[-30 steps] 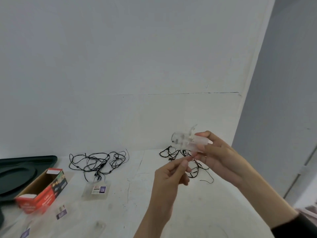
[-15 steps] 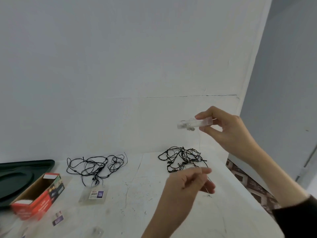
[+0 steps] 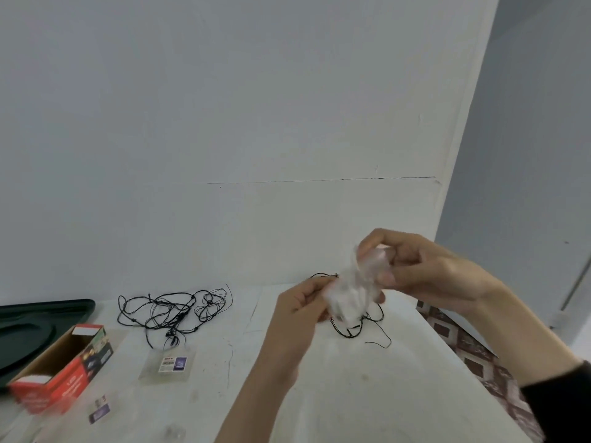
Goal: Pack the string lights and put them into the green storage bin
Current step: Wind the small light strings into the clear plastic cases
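Observation:
Both hands meet above the right part of the white table. My right hand grips the top of a clear plastic battery case, blurred by motion. My left hand pinches the case's lower side. Below and behind them lies a tangle of black string lights, mostly hidden by the hands. A second black string-light tangle is spread out at the table's middle left, its clear battery pack with a label in front of it. The green storage bin's dark lid or rim shows at the far left edge.
An open red cardboard box lies on its side at the left. Small clear bags with labels lie near the front left. The table's right edge drops to a patterned floor. A white wall stands close behind.
My right hand came down from its raised position with the clear case. My left hand rose to meet it, and both now hold the case together.

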Available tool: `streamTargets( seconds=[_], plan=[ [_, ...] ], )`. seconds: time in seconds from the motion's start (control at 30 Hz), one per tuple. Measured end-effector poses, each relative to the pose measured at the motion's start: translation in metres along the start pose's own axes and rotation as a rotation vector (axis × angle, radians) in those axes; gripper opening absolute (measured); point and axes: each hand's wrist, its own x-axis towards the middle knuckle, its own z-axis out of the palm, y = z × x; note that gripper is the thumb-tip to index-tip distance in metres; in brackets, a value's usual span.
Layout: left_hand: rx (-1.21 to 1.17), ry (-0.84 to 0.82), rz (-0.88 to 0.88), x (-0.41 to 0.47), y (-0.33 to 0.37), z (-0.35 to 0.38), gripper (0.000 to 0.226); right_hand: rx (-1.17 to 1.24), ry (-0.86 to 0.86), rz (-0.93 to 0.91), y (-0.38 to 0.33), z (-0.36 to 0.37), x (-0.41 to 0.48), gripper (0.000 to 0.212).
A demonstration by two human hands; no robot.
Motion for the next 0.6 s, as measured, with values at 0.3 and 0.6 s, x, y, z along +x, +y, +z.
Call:
streamTargets(
  seconds=[0.3, 0.6],
  plan=[
    [-0.016, -0.006, -0.068, -0.010, -0.006, 0.012, 0.021, -0.234, 0.557, -0.204, 0.012, 0.015, 0.018, 0.029],
    [0.060, -0.072, 0.012, -0.019, 0.011, 0.011, 0.020, -0.988, 0.609, -0.226, 0.015, 0.002, 0.022, 0.022]
  ],
)
